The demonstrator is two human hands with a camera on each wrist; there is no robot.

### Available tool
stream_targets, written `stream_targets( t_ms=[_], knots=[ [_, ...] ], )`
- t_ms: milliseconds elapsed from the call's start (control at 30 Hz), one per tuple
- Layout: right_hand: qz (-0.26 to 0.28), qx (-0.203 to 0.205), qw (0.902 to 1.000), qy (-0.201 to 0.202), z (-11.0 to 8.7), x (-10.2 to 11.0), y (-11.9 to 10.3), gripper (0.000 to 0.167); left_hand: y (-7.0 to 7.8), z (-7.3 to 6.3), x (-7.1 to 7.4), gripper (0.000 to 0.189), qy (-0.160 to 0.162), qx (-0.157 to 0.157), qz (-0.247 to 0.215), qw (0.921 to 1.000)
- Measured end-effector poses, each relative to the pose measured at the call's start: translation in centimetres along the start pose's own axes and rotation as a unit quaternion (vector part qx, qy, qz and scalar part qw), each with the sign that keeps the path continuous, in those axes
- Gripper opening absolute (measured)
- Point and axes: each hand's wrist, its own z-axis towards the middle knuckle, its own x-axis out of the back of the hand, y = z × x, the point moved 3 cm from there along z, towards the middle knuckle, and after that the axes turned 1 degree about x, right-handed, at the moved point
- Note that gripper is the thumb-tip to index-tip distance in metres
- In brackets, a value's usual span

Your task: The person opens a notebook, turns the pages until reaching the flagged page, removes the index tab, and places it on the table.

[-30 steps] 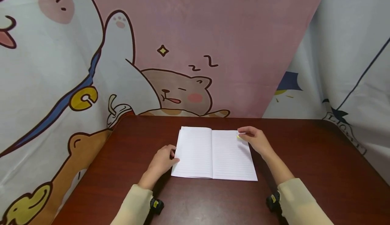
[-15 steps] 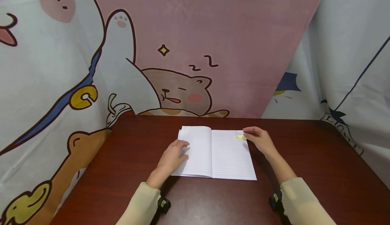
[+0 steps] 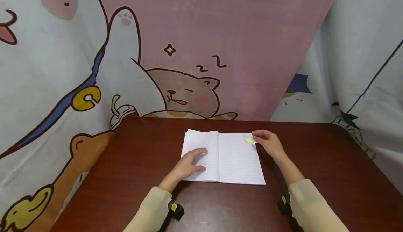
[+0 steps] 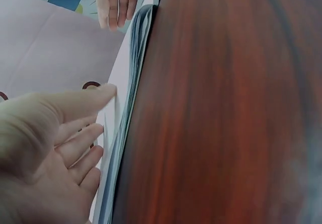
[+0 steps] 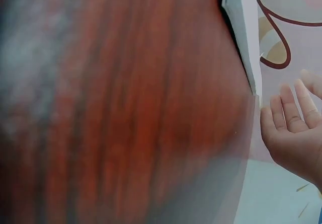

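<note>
An open lined notebook (image 3: 239, 162) lies on the brown table, both pages blank. A narrow yellow sticky note (image 3: 249, 140) sits at the upper right edge of its right page. At that note's outer end, my right hand (image 3: 270, 146) pinches with thumb and index finger; the other fingers are loosely bent in the right wrist view, where the note is hidden. My left hand (image 3: 189, 164) is over the left page with thumb and fingers spread, holding nothing. In the left wrist view, its thumb (image 4: 85, 103) is beside the notebook's page edges (image 4: 132, 78).
The dark brown table (image 3: 141, 141) extends around the notebook on all sides. Behind it hangs a cartoon-printed cloth (image 3: 252, 50), with a white curtain-like part on the right. A black camera is strapped to each wrist.
My left hand has moved right from the notebook's left edge onto the left page, its fingers spreading. My right hand has slid slightly right, so more of the yellow sticky note shows.
</note>
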Motion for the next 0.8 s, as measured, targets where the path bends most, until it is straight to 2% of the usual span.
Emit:
stream_targets(
  t_ms=[100,467,600,800],
  knots=[
    [-0.008,0.002,1.0000,-0.006,0.2,0.1,0.4,0.033,0.1,0.2,-0.1,0.053,-0.001,-0.011,0.020,0.9997],
    [-0.037,-0.022,0.9968,-0.068,1.1,0.1,1.5,0.039,-0.2,0.4,-0.5,0.055,0.005,0.011,0.027,0.9996],
    [-0.071,-0.030,0.9943,-0.073,1.3,-0.1,1.5,0.039,-0.2,0.3,-0.5,0.058,0.001,0.013,0.024,0.9996],
    [-0.112,-0.021,0.9908,-0.073,1.6,-0.5,1.3,0.035,0.0,0.2,-0.5,0.064,-0.012,0.012,0.030,0.9994]
  ],
)
